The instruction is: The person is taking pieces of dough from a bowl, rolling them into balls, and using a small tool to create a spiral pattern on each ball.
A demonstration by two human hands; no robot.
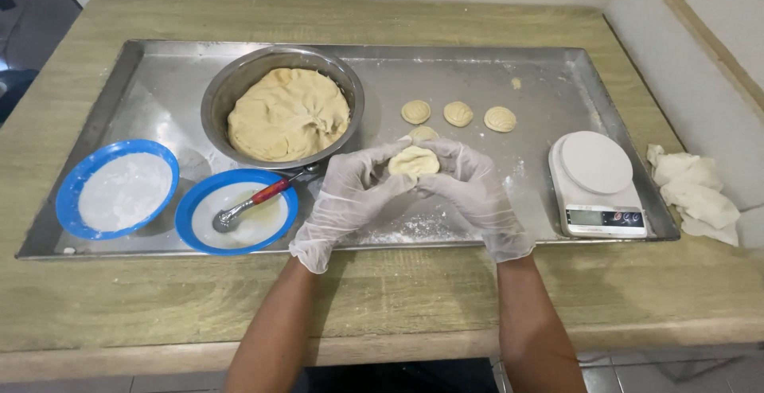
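Observation:
Both my hands wear thin clear gloves and meet over the front middle of a large steel tray (111, 90). Between them sits a small pale dough piece (413, 160), pinched by the fingers of my left hand (350, 198) and my right hand (473, 190). Just behind it lies another shaped dough piece (423, 132), partly hidden by my fingers. Three shell-patterned dough pieces (458, 113) lie in a row farther back on the tray. A steel bowl (231, 90) holding a big mass of dough (288, 114) stands to the left of my hands.
A blue bowl of white flour (119, 190) and a blue bowl (199, 202) with a red-handled tool (255, 199) stand at the tray's front left. A white kitchen scale (597, 174) sits at the tray's right end. Crumpled white cloth (696, 194) lies beside a wall.

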